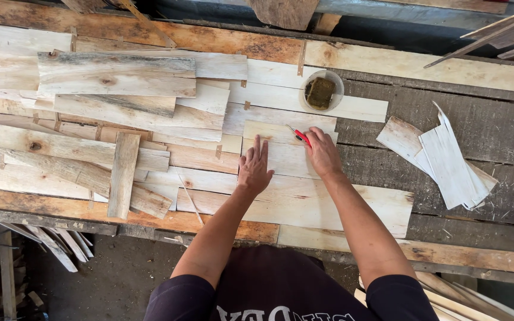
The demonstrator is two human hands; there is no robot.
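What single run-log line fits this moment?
left hand: flat on veneer sheet | right hand: holds red cutter | bowl: beyond

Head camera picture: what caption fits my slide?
Left hand flat on pale thin wood sheets, right hand gripping a red-handled cutter.

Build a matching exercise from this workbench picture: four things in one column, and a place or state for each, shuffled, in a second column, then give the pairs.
Things
1. left hand
2. right hand
3. round bowl
4. pale thin strips

Places or states
A. piled at the bench's right side
B. holds a red-handled cutter
C. pressed flat, fingers spread, on a veneer sheet
D. stands beyond the hands, with a dark block inside

Pairs: 1-C, 2-B, 3-D, 4-A
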